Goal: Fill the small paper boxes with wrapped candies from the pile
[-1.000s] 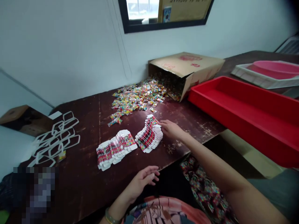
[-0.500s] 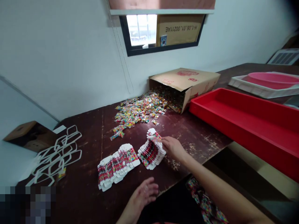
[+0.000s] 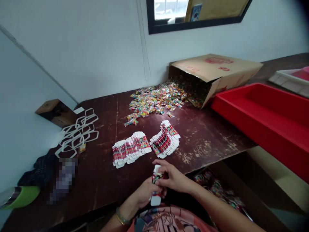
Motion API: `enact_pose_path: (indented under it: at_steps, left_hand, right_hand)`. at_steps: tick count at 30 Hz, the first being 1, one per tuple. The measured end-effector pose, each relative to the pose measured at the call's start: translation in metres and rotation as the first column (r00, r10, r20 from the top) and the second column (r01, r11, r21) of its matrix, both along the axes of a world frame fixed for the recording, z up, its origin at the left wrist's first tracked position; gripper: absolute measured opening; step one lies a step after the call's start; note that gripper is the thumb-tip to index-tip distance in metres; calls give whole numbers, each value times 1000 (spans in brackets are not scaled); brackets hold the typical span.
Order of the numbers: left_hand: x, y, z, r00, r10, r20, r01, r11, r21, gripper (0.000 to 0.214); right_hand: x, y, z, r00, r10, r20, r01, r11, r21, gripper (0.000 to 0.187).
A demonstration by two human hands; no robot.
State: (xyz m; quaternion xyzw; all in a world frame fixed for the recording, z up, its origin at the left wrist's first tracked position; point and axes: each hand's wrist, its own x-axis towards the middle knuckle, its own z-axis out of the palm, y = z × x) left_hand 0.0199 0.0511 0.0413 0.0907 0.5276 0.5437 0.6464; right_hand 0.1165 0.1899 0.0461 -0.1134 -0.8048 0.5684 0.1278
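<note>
A small red printed carton (image 3: 155, 200) with white end flaps is between my two hands, close to the table's front edge. My left hand (image 3: 145, 192) is closed around its lower part. The fingers of my right hand (image 3: 175, 176) close on its upper part and side, covering much of the print. Beyond the hands lie two fanned rows of flat cartons of the same look: a left row (image 3: 130, 149) and a curved right row (image 3: 166, 140). Behind them spreads a heap of small wrapped candies (image 3: 154, 101).
The candies spill from a cardboard box (image 3: 231, 69) on its side. A long red tray (image 3: 265, 112) stands at the right, with a white tray (image 3: 289, 80) behind it. White loops (image 3: 77, 133) and a brown box (image 3: 56, 111) lie left. Below the edge, an open container holds printed packs (image 3: 219, 188).
My right hand has come back from the right row of cartons to my left hand near my body. A carton is now held between both hands. The view has tilted down and turned left.
</note>
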Motion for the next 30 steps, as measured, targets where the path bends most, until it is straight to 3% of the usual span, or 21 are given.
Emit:
enact_pose_path:
  at_steps: [3, 5, 8, 11, 14, 17, 20, 22, 23, 24, 26, 28, 30]
  left_hand:
    - [5, -4, 6, 990, -135, 38, 134, 990, 44, 17]
    - [10, -5, 9, 982, -178, -60, 182, 982, 55, 17]
    - [20, -9, 0, 954, -30, -298, 23, 999, -28, 31]
    - [26, -13, -21, 923, 129, -362, -172, 981, -90, 47]
    - [23, -10, -33, 941, 113, -319, -156, 981, -112, 61]
    - [16, -1, -29, 918, 24, -396, -85, 987, -138, 56]
    - [11, 3, -19, 820, -37, -572, -43, 991, -126, 38]
    - [10, 0, -15, 795, -70, -603, 4, 994, -110, 36]
    - [11, -3, -13, 795, -56, -604, 11, 997, -78, 35]
    - [11, -7, -12, 792, -16, -610, 0, 1000, -27, 32]
    - [13, -15, -11, 752, 105, -650, -67, 994, 83, 26]
    - [15, -22, -10, 682, 168, -712, -107, 986, 131, 33]
    - [14, -28, -8, 628, 123, -769, -55, 992, 113, 37]
  right_hand:
    - [4, 7, 13, 956, 293, 21, -282, 937, -207, 19]
    - [7, 10, 20, 926, 378, 14, -365, 902, -232, 19]
    - [11, 5, 23, 943, 322, 81, -305, 936, -178, 10]
    - [12, -6, 18, 960, 229, 160, -219, 972, -81, 7]
    - [12, -4, 17, 947, 293, 132, -287, 956, -58, 15]
    - [13, 8, 23, 919, 390, 63, -382, 918, -109, 25]
    - [15, 10, 21, 965, 257, 59, -250, 963, -102, 19]
    - [16, -1, 10, 997, 65, 45, -58, 986, -154, 13]
    - [18, -10, 2, 999, -39, 36, 46, 976, -215, 24]
    - [20, -18, -6, 989, -141, 38, 146, 943, -298, 35]
    - [24, -34, -21, 962, -260, 89, 268, 820, -505, 40]
    - [29, -44, -32, 959, -241, 150, 273, 638, -720, 30]
    - [32, -44, -38, 972, -154, 179, 230, 443, -866, 30]
